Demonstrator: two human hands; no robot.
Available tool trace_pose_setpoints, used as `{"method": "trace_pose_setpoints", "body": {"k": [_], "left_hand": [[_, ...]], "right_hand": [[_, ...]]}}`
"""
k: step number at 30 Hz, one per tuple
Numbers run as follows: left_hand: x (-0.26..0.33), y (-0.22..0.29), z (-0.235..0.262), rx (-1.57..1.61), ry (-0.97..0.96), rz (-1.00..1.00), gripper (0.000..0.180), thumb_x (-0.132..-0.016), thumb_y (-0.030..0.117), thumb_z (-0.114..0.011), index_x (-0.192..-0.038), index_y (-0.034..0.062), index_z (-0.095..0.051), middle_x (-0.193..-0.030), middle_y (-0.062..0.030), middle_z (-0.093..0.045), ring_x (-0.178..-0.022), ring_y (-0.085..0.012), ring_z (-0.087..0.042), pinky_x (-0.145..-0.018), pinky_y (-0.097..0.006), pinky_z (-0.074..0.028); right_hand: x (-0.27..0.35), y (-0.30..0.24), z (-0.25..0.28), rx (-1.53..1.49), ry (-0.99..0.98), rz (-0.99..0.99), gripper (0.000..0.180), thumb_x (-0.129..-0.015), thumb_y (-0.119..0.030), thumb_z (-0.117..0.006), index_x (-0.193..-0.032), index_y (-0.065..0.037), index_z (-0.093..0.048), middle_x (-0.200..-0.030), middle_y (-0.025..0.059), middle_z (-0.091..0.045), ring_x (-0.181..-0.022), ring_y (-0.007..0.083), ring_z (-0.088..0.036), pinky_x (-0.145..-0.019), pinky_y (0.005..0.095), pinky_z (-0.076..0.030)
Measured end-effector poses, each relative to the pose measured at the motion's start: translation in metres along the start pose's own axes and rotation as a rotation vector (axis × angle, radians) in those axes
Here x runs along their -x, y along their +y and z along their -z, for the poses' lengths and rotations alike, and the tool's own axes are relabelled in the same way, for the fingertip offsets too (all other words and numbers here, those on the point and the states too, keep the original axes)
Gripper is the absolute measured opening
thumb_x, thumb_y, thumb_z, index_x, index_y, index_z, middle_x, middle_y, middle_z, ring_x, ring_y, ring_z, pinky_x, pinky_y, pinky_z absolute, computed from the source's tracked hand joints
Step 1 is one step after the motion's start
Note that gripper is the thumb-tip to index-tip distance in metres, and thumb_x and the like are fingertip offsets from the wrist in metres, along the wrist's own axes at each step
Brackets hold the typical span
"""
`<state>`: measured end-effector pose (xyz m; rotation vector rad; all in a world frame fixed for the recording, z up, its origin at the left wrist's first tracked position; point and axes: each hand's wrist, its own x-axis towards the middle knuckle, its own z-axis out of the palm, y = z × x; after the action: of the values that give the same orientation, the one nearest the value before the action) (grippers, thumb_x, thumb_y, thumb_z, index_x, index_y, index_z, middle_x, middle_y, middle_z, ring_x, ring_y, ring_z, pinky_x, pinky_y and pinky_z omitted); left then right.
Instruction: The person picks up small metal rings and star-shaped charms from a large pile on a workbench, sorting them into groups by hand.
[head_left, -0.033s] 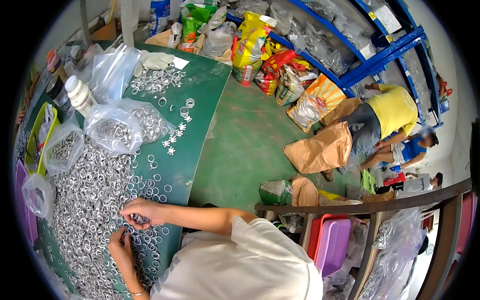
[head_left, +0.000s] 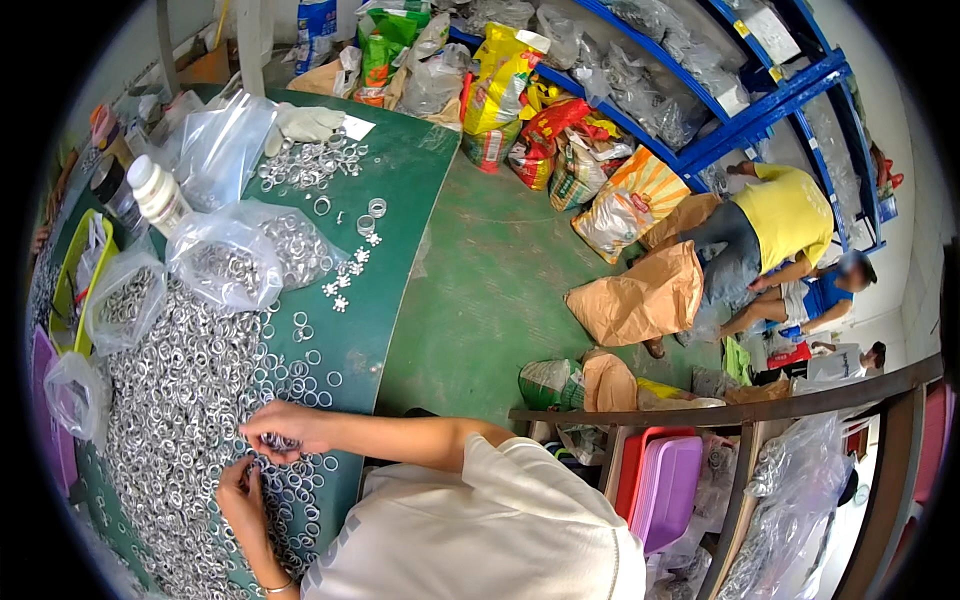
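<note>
Green table (head_left: 390,220) unchanged: inside its right edge, the right hand (head_left: 295,424) keeps fingers curled around metal rings (head_left: 280,441); whether the left hand (head_left: 238,494), fingers bent, grips anything is unclear.

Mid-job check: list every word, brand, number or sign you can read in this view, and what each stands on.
I don't copy out wording or brands; printing shows on these:
Yellow sack: printed lettering, not copied.
Orange-and-white sack: printed mark, not copied.
White bottle: label print too small to read.
Blue bag: print too small to read.
White label on the blue shelving: too blurred to read.
</note>
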<state>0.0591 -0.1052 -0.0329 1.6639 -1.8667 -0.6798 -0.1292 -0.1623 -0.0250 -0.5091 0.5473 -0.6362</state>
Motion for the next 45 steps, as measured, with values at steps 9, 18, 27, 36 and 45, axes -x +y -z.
{"method": "trace_pose_setpoints", "body": {"k": [9, 18, 27, 36, 45], "left_hand": [[-0.009, -0.005, 0.011, 0.196, -0.079, 0.118, 0.005, -0.079, -0.001, -0.059, -0.082, -0.0037, -0.056, -0.067, -0.0023, -0.051, -0.057, -0.0091, -0.043, -0.052, -0.023, -0.036], [0.031, -0.014, 0.022, 1.866, -0.036, 0.291, 0.028, -0.082, 0.015, -0.057, -0.104, -0.0023, -0.054, -0.116, -0.0237, -0.052, -0.096, -0.0259, -0.055, -0.072, -0.028, -0.049], [0.036, 0.016, 0.018, 1.324, 0.168, 0.700, 0.024, -0.092, 0.017, -0.049, -0.084, -0.0004, -0.063, -0.054, 0.0001, -0.047, -0.044, -0.0067, -0.036, -0.041, -0.023, -0.030], [0.020, 0.025, 0.011, 0.009, 0.169, 0.384, 0.017, -0.077, 0.015, -0.065, -0.092, 0.0072, -0.065, -0.070, -0.0097, -0.062, -0.058, -0.0272, -0.059, -0.053, -0.036, -0.047], [0.009, 0.016, 0.003, -0.160, 0.098, 0.342, 0.020, -0.073, 0.022, -0.069, -0.084, 0.0064, -0.062, -0.069, -0.0098, -0.062, -0.060, -0.0293, -0.060, -0.056, -0.039, -0.048]], "right_hand": [[-0.010, -0.001, 0.001, 0.195, -0.100, -0.029, 0.018, -0.084, -0.018, -0.058, -0.082, 0.000, -0.059, -0.051, 0.0028, -0.048, -0.038, 0.0093, -0.042, -0.032, 0.0230, -0.027], [0.009, -0.017, 0.003, 0.144, 0.111, -0.088, 0.030, -0.093, -0.028, -0.049, -0.080, -0.002, -0.056, -0.050, -0.0033, -0.034, -0.044, 0.0073, -0.037, -0.038, 0.0220, -0.028], [-0.026, 0.023, -0.019, 1.851, 0.164, 0.531, 0.012, -0.079, -0.019, -0.062, -0.085, -0.008, -0.061, -0.066, 0.0090, -0.062, -0.056, 0.0294, -0.061, -0.049, 0.0383, -0.047], [-0.030, 0.008, -0.018, 1.802, 0.133, 0.441, 0.012, -0.078, -0.017, -0.064, -0.080, -0.008, -0.058, -0.063, 0.0105, -0.062, -0.056, 0.0310, -0.061, -0.050, 0.0396, -0.047], [-0.031, 0.008, -0.023, 1.777, 0.099, 0.388, 0.011, -0.079, -0.011, -0.062, -0.086, -0.003, -0.057, -0.059, 0.0074, -0.060, -0.050, 0.0216, -0.058, -0.047, 0.0338, -0.045]]}}
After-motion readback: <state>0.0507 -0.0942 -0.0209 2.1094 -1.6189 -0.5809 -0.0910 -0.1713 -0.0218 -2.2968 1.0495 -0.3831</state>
